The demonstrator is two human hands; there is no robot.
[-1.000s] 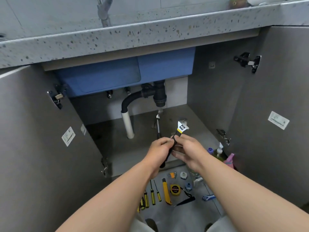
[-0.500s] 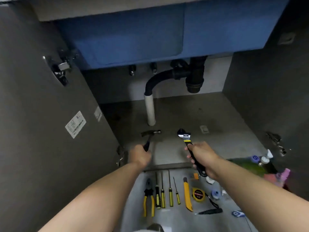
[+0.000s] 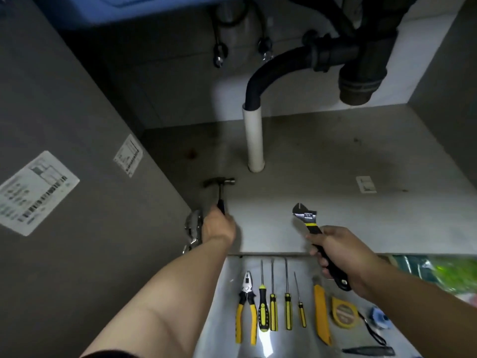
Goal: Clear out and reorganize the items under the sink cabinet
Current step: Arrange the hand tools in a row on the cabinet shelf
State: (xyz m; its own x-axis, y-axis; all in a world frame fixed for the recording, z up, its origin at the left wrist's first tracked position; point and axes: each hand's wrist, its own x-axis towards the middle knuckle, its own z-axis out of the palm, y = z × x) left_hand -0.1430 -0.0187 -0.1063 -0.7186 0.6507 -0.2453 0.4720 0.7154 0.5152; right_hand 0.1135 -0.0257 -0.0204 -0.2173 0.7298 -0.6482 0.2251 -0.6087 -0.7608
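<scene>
Two tools in hand: left hand [image 3: 219, 227] grips hammer [image 3: 220, 184], long axis pointing inward, seemingly on cabinet floor [image 3: 335, 202]; right hand [image 3: 340, 251] grips wrench [image 3: 305, 215], raised.

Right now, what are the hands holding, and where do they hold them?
The left hand grips the hammer by its black handle. The right hand grips the adjustable wrench by its black handle.
</scene>
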